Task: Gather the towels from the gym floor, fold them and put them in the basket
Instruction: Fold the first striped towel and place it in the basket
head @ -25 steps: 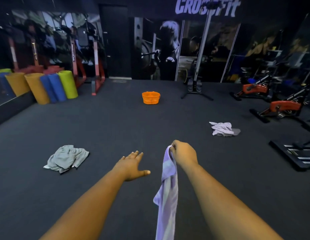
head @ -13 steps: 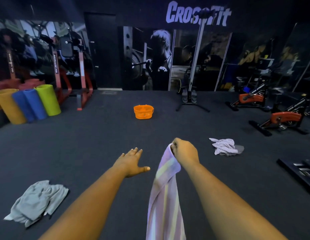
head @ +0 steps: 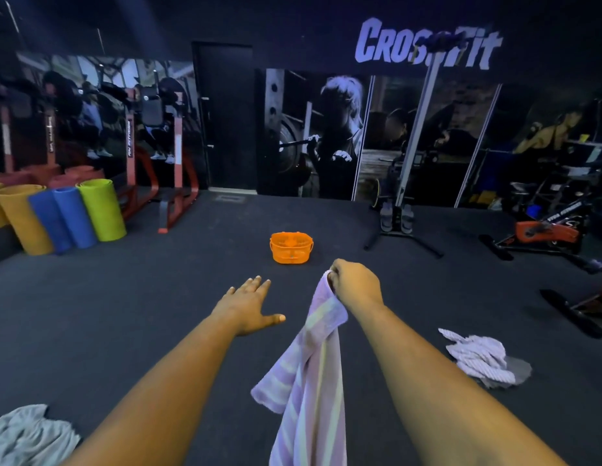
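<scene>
Gym floor (head: 158, 314); right hand (head: 355, 285) grips striped towel (head: 309, 381).

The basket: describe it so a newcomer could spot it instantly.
Find the CrossFit sign on the far wall, then look down to the dark floor in front of it. The basket stands alone mid-floor, beyond both hands. It is the only bright orange tub; the towels are pale, crumpled cloth.

Orange basket (head: 291, 247), lilac-striped towel (head: 309, 381)
</scene>
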Action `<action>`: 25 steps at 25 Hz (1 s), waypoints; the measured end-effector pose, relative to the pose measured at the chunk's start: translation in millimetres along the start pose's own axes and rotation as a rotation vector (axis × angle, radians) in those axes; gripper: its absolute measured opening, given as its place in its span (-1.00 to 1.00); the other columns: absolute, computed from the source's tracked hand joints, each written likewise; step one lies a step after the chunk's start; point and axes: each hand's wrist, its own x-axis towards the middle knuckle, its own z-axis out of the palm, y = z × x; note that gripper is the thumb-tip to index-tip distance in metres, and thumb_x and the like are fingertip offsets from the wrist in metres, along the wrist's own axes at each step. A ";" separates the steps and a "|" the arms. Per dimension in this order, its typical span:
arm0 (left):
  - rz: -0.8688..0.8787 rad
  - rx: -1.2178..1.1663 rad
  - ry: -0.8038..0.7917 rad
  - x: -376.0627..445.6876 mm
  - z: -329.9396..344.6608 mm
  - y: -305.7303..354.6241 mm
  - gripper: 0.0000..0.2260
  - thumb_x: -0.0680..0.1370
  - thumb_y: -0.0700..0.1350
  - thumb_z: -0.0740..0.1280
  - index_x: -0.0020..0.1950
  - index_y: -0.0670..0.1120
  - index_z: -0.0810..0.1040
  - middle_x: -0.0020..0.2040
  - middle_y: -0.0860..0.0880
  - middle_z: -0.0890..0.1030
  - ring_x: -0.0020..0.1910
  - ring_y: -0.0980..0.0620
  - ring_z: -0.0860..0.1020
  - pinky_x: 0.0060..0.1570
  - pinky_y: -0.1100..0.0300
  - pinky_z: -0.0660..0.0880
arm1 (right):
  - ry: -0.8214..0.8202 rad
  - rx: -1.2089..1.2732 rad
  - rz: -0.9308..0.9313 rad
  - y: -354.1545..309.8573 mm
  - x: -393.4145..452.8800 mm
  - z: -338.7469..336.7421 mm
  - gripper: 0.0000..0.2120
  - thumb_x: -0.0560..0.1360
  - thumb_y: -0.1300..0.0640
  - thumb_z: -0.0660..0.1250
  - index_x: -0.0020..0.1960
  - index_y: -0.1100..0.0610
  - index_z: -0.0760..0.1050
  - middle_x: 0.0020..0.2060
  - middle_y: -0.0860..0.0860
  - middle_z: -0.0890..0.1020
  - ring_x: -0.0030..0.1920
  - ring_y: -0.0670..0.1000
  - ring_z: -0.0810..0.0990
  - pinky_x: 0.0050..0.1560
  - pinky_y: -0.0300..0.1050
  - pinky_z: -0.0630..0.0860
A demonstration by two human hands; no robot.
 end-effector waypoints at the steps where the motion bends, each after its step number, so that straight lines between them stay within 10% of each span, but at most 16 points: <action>1: -0.009 -0.005 0.014 29.2 -7.1 0.7 -0.08 0.53 0.45 0.18 0.68 0.01 -0.14 0.68 -0.05 -0.11 0.66 -0.02 -0.08 0.61 -0.11 -0.03 | 0.000 -0.005 -0.005 7.5 33.5 3.8 -0.84 0.61 0.12 0.13 0.01 0.04 0.50 -0.19 0.00 0.62 -0.19 0.07 0.57 -0.28 -0.05 0.46; 25: -0.060 0.044 0.026 773.5 -113.6 -105.6 -0.05 0.51 0.48 0.16 0.67 0.00 -0.17 0.68 -0.05 -0.17 0.65 -0.03 -0.15 0.60 -0.14 -0.09 | -0.110 0.036 0.006 141.2 737.7 231.2 -0.81 0.55 0.16 0.11 -0.03 0.01 0.49 -0.17 0.01 0.61 -0.15 0.13 0.58 -0.18 -0.04 0.49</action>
